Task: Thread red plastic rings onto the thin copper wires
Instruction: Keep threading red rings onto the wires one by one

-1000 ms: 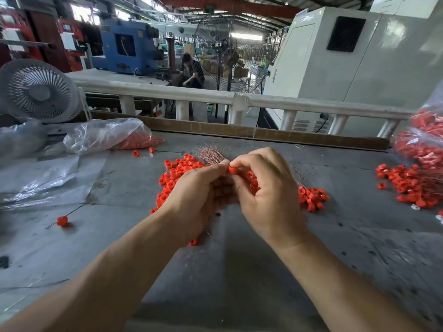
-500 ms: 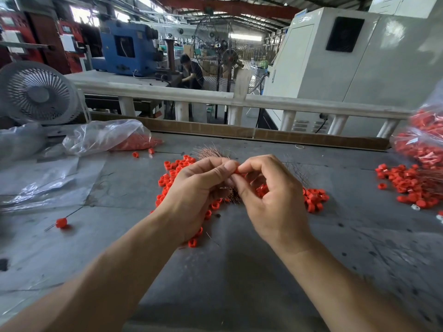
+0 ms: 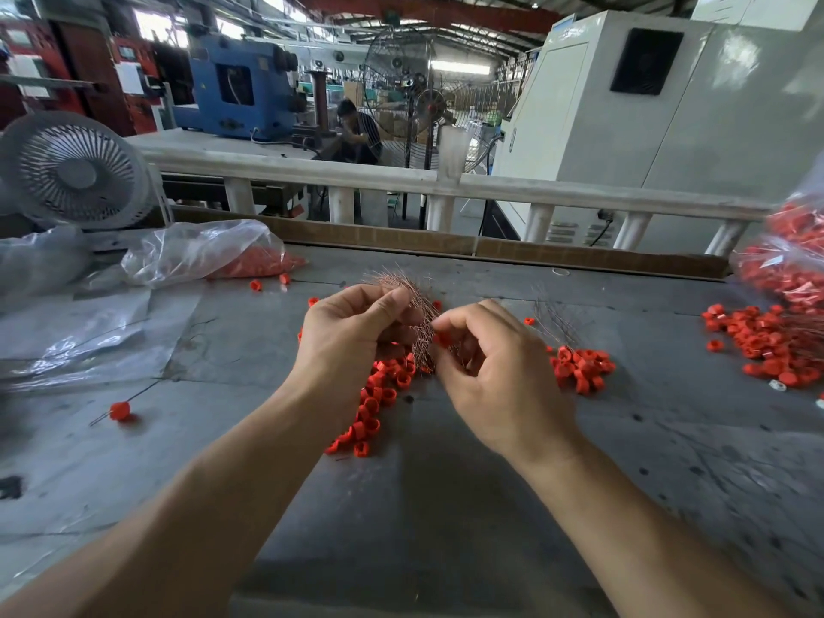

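Two hands at work above grey table (image 3: 446,506), close together at centre. Left hand (image 3: 352,336) curled round bundle of copper wires (image 3: 417,314), thumb and forefinger pinching near the fanned upper ends; apparently held upright so that single wire tips stand free for loading. Right hand (image 3: 499,376) just beside the bundle, fingertips pinching one red ring (image 3: 442,339), remaining fingers loosely curled; ring close against the wires, contact with a wire tip too fine to confirm. Judged step: presenting ring to a wire end.

Loose pile of rings (image 3: 379,394) directly beneath and toward the near side of left hand, evidently kept within short reach for repeat picks. Second small pile (image 3: 579,370) right of right hand, thin wires lying just behind it. Larger heap (image 3: 767,345) well apart at right edge, below a filled clear bag (image 3: 793,260). Part-emptied bag (image 3: 209,252) at far left. Single ring on a wire (image 3: 119,410) lying alone at near left, possibly a finished piece set aside. Desk fan (image 3: 76,171) behind left bag.

Risk noted: wires thin and splayed, ring bore small; misalignment likely to bend a tip.
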`<state>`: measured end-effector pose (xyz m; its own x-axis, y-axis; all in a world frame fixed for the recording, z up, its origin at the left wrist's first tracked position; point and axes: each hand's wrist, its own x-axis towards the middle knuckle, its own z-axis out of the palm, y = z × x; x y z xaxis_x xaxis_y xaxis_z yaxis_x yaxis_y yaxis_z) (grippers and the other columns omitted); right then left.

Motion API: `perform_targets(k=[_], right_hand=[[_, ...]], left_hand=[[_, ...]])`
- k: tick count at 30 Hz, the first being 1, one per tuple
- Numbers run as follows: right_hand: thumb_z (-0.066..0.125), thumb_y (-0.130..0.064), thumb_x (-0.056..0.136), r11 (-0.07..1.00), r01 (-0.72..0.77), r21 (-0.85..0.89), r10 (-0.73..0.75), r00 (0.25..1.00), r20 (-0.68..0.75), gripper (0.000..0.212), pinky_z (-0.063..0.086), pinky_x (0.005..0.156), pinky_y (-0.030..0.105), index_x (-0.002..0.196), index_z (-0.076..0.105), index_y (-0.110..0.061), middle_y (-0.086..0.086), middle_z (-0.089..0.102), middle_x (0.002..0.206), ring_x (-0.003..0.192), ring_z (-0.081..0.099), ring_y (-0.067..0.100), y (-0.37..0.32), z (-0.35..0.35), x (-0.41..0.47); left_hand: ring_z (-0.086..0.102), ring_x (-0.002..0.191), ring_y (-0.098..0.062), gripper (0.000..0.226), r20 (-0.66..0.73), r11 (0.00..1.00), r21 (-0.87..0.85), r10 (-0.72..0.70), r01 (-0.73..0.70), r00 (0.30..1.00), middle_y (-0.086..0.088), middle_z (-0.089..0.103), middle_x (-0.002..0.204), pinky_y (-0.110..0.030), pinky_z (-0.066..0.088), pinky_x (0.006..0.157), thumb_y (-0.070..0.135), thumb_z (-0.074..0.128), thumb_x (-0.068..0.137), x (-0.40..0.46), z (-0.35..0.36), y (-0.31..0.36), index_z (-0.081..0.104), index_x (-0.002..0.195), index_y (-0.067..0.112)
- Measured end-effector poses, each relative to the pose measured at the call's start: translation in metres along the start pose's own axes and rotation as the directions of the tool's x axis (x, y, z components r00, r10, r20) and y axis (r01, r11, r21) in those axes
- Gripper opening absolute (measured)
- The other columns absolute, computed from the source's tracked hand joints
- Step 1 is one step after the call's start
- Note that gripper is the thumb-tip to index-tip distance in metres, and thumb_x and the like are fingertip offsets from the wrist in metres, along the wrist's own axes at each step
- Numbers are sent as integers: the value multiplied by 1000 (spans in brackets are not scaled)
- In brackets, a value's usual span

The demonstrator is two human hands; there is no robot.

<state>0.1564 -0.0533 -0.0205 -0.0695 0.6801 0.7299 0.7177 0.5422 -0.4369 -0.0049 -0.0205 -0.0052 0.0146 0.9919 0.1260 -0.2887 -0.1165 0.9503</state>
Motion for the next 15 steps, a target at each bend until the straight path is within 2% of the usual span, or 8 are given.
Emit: perform_targets(k=[5,7,10,15], right_hand=[[77,-15,87,998,25,-62,-21,997,76,12,53,76,30,97,72,-18,-9,64,92,85,62,11,5,-5,2],[77,-15,86,991,52,-125,-38,993,116,13,53,79,33,97,72,-19,-9,64,94,90,62,14,5,-7,2],[75,-14,85,983,47,-176,-20,988,153,15,52,78,34,97,70,-22,-9,63,94,93,61,15,5,-10,3],[73,-14,82,974,28,-227,7,989,149,15,53,73,34,92,68,-24,-11,61,90,89,59,13,7,-10,3]], left_hand=[[67,63,-15,14,-52,999,36,10,-8,999,-11,76,81,-26,55,55,15,68,98,5,-5,0,72,92,3],[67,60,-16,20,-65,992,120,40,-32,997,-11,77,78,-25,54,52,16,63,101,7,-9,1,72,91,1],[67,61,-20,30,-63,961,264,100,-80,993,-13,76,77,-29,53,55,19,54,104,8,-13,0,70,85,3],[67,61,-20,32,-94,912,405,119,-71,988,-10,76,73,-35,53,60,15,51,94,10,-15,-1,69,69,10]])
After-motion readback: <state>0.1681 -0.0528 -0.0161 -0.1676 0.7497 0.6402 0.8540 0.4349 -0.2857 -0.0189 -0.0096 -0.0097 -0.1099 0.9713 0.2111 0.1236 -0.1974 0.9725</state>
